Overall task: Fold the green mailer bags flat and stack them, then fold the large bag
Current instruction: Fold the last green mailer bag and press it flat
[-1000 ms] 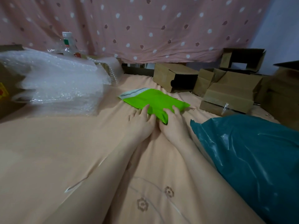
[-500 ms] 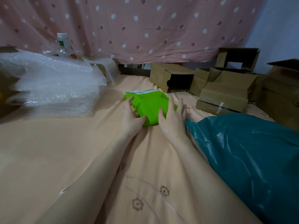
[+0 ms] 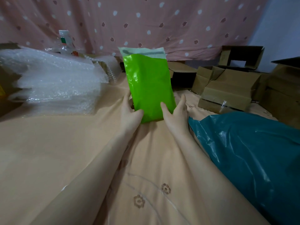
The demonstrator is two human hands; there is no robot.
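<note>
Two hands, one bag: both hold a single green mailer bag (image 3: pixel 150 86) upright above the peach bedsheet (image 3: pixel 48 151).
Far left: a heap of bubble wrap (image 3: pixel 53 82), with a clear plastic bottle (image 3: pixel 65 42) behind it, well apart from the work.
Left hand (image 3: pixel 129 111): thumb on the front, fingers round the bag's lower left edge, probably to steady it while the sides are squared.
Bag: it stands on end, pale sealing flap at the top, likely lifted to settle it flat.
Right hand (image 3: pixel 176 113): grasping the lower right corner, thumb in front; its fingers behind are hidden.
Right: the large teal bag (image 3: pixel 251 153) lies crumpled beside the right forearm, not yet folded.
Far right: brown cardboard boxes (image 3: pixel 227 88) along the dotted curtain (image 3: pixel 146 21).
</note>
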